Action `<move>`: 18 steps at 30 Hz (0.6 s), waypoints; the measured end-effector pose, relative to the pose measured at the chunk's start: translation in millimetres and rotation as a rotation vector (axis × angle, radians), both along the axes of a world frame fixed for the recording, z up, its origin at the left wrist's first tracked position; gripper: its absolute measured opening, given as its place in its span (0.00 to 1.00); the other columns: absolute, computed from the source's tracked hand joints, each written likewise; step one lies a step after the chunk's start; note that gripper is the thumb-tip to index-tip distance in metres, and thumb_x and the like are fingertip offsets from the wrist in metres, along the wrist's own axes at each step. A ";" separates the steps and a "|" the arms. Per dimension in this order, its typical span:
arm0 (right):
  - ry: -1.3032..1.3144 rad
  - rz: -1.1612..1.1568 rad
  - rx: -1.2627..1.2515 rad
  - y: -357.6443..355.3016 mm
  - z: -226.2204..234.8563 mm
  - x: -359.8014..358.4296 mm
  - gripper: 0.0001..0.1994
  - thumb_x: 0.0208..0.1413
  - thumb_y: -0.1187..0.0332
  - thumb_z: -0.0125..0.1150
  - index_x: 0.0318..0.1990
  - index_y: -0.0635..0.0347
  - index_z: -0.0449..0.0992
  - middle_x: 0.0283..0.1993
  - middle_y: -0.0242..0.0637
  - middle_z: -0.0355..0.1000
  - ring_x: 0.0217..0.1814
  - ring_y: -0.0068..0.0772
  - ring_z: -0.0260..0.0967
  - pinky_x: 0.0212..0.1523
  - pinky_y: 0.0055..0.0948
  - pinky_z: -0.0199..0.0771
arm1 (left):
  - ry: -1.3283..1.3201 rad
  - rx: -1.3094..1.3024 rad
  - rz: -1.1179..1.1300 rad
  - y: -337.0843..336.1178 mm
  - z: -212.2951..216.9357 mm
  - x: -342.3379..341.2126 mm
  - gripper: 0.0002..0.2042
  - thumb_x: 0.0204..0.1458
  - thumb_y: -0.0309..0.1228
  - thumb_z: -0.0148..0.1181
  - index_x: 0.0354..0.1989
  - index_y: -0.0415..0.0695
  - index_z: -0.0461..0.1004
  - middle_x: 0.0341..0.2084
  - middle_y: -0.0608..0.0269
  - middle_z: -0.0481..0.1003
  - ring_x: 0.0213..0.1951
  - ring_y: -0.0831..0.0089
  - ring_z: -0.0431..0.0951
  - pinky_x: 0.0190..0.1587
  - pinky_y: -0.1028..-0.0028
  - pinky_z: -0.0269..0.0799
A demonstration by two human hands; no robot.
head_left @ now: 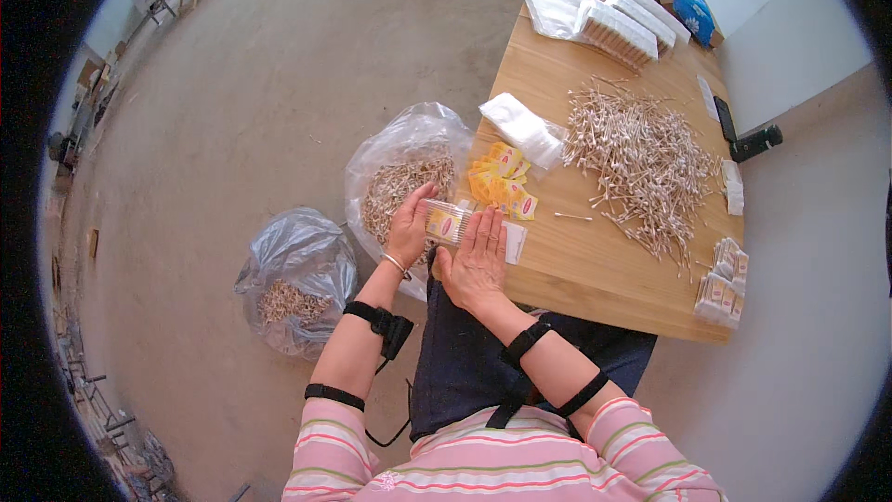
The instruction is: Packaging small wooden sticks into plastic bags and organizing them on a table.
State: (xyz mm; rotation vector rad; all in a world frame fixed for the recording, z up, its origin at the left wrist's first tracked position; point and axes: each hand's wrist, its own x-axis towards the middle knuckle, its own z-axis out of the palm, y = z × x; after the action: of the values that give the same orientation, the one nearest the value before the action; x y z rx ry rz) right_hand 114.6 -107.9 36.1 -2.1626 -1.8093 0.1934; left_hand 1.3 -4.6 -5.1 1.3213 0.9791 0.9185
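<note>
My left hand (409,229) is closed around one end of a small clear pack of cotton swabs (446,222) with a yellow card label inside. The pack is at the table's near left edge. My right hand (476,265) lies with its fingers stretched out flat over the pack's other end. A white flap (515,244) of it shows beyond those fingers. Just past the hands lies a loose pile of yellow cards (503,182). A stack of clear plastic sleeves (525,126) rests behind the cards. A single cotton swab (573,217) lies right of them.
A large heap of loose cotton swabs (641,163) covers the table's middle. Filled packs (723,290) stand at the near right corner, larger bundles (617,33) at the far end. On the floor at left, two plastic bags (358,167) (295,265) hold more swabs. A wall (818,223) borders the right.
</note>
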 end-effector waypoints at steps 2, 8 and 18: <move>0.011 0.023 0.023 -0.6 -0.3 -2.1 0.45 0.53 0.50 0.54 0.65 0.78 0.41 0.70 0.63 0.33 0.74 0.59 0.25 0.71 0.48 0.26 | -0.021 0.004 0.014 -1.0 0.6 0.2 0.19 0.64 0.34 0.41 0.59 0.36 0.62 0.54 0.53 0.69 0.56 0.68 0.68 0.59 0.73 0.61; 0.026 0.042 -0.019 -1.7 3.1 -4.2 0.44 0.54 0.49 0.52 0.65 0.78 0.40 0.70 0.63 0.32 0.74 0.59 0.24 0.71 0.49 0.26 | 0.046 -0.023 0.070 -3.9 8.9 3.0 0.17 0.63 0.32 0.42 0.55 0.36 0.67 0.50 0.55 0.73 0.52 0.70 0.71 0.56 0.74 0.64; 0.185 0.094 0.027 10.6 -1.6 -5.5 0.43 0.55 0.54 0.52 0.65 0.77 0.36 0.70 0.63 0.30 0.74 0.59 0.24 0.71 0.47 0.27 | 0.072 -0.077 0.104 -1.7 2.5 4.4 0.18 0.63 0.37 0.43 0.52 0.36 0.69 0.46 0.56 0.74 0.48 0.73 0.73 0.53 0.75 0.66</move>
State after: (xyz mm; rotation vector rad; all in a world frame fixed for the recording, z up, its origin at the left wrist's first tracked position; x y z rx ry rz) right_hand 109.1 -97.3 34.5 -1.9718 -1.7983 0.3750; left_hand 5.7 -6.3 -2.7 1.2559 1.1367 0.9075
